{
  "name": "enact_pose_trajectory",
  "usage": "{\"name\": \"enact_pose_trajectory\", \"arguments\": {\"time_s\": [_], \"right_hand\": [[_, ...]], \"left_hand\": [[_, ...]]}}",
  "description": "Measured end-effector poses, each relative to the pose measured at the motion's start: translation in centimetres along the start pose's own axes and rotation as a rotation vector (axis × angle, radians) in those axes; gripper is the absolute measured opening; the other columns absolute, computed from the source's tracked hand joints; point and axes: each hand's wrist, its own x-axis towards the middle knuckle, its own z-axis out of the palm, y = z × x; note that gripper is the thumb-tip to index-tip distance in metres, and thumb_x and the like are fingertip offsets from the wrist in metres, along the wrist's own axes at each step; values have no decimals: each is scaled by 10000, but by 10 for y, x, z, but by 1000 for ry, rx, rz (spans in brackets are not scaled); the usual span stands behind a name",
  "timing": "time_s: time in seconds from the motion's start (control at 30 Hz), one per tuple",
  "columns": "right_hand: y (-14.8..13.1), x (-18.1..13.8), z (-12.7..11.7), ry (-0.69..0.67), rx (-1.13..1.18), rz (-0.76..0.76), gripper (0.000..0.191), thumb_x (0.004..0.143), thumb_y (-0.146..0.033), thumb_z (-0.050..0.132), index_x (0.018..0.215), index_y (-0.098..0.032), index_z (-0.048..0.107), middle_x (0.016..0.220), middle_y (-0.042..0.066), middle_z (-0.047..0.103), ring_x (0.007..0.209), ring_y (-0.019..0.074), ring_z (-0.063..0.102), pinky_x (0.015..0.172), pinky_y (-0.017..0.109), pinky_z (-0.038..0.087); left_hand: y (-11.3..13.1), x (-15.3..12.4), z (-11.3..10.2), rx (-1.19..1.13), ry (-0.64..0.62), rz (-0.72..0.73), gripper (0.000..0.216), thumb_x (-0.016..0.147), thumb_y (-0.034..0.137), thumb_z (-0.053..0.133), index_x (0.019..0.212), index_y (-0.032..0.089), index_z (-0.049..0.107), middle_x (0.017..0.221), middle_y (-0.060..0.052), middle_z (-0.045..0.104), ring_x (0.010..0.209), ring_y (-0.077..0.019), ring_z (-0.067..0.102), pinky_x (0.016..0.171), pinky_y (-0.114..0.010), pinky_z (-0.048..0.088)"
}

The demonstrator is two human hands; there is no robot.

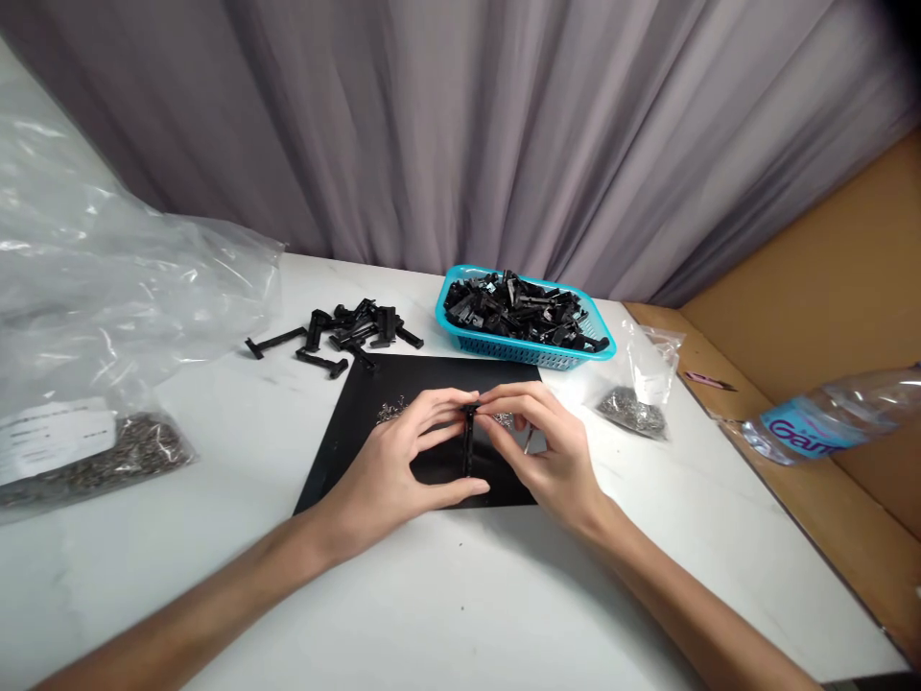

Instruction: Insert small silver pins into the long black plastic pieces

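Note:
Over a black mat (338,461), my left hand (407,456) holds a slim black plastic part (469,446) lengthwise between its thumb below and its fingers at the top. The part has a wider crosspiece at its far end. My right hand (547,446) pinches at that far end with thumb and fingertips; anything small there is hidden. A thin light-coloured stick-like thing (529,441) shows among the right hand's fingers. Small shiny metal pieces (390,411) lie on the mat behind the left hand, and more lie behind the right fingers.
A blue basket (504,347) full of black parts stands at the back. Loose black parts (352,331) lie left of it. Bags of small metal pieces sit at left (136,451) and right (633,408). A plastic bottle (813,422) and a pink pen-like thing (709,381) are at far right.

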Motion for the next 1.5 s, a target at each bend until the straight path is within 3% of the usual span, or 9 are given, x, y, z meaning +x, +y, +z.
{"name": "enact_pose_trajectory", "arguments": {"time_s": [0.43, 0.97, 1.17, 1.5], "right_hand": [[5, -6, 6, 23, -117, -100, 142, 988, -118, 601, 1058, -234, 646, 1027, 75, 707, 899, 202, 669, 697, 349, 559], [3, -12, 13, 12, -350, -166, 138, 1002, -104, 539, 1063, -227, 551, 1036, 104, 690, 854, 196, 673, 670, 327, 554], [1, -11, 10, -17, -387, -193, 145, 1013, -92, 509, 1036, -216, 581, 1010, 114, 695, 850, 207, 679, 698, 336, 555], [8, -16, 7, -47, -350, -254, 277, 980, -70, 548, 1171, -256, 622, 1098, 106, 718, 896, 221, 692, 727, 364, 576]], "left_hand": [[1, -4, 3, 95, 12, 19, 645, 773, 265, 849, 1348, 264, 559, 1399, -43, 647, 1307, -263, 642, 1166, -443, 509], [0, -7, 4, 182, 39, 48, 686, 765, 381, 871, 1369, 275, 565, 1402, -56, 666, 1246, -292, 688, 1127, -444, 553], [-2, -7, 3, 225, 34, 88, 669, 782, 345, 867, 1374, 263, 566, 1310, -42, 724, 1222, -260, 699, 1134, -414, 554], [-4, -8, 3, 216, 39, 130, 656, 783, 319, 874, 1365, 264, 575, 1267, -28, 738, 1169, -235, 720, 1092, -378, 585]]}}
